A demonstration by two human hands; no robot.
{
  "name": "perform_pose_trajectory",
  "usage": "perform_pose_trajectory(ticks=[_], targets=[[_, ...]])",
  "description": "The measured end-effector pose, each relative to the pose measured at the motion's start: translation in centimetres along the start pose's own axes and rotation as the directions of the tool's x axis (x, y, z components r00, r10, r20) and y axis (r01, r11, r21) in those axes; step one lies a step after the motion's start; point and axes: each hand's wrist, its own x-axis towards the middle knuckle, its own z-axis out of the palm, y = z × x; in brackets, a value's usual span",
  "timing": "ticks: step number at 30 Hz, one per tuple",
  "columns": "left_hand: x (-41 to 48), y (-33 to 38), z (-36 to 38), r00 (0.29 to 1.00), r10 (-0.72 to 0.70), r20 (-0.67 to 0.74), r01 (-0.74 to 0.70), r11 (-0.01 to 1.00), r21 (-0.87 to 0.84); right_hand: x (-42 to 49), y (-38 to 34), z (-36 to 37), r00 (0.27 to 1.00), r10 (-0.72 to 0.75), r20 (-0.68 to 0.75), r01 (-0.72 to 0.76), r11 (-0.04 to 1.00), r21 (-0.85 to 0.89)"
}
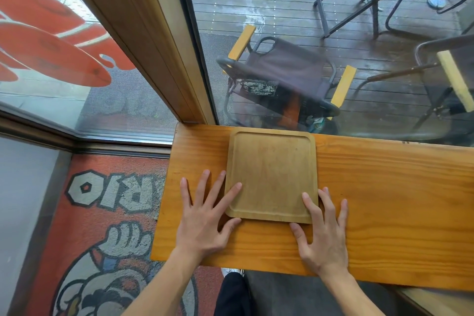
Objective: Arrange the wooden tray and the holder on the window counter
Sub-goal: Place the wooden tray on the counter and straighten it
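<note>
Head view: wooden tray [272, 174] lies flat on the window counter [384, 200], far edge near the glass. Left hand [205, 218] flat, fingers spread, index tip on the tray's near-left rim, thumb at its corner. Right hand [323, 233] likewise spread at the near-right corner. Neither clenched. Floor mat [107, 213] lettering, partly hidden: "RIO".

"RIO" (partly cut off) on floor mat [107, 213]
</note>
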Motion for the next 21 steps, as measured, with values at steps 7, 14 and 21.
perform_pose_trajectory(ticks=[7,14,21], targets=[[-0.1,-0.1,0.4,1.000,-0.003,-0.031,0.003,1.000,-0.001,0.0,0.0,0.1,1.000,0.009,0.012,-0.009,1.000,-0.019],[0.2,-0.3,1.1,0.998,0.006,-0.059,-0.005,1.000,0.028,0.2,0.2,0.6,1.000,0.004,0.016,-0.004,0.999,-0.041],[-0.2,0.2,-1.4,0.982,-0.037,0.187,0.039,0.999,-0.007,0.3,-1.4,-2.1,0.969,0.108,0.223,-0.090,0.992,-0.091]])
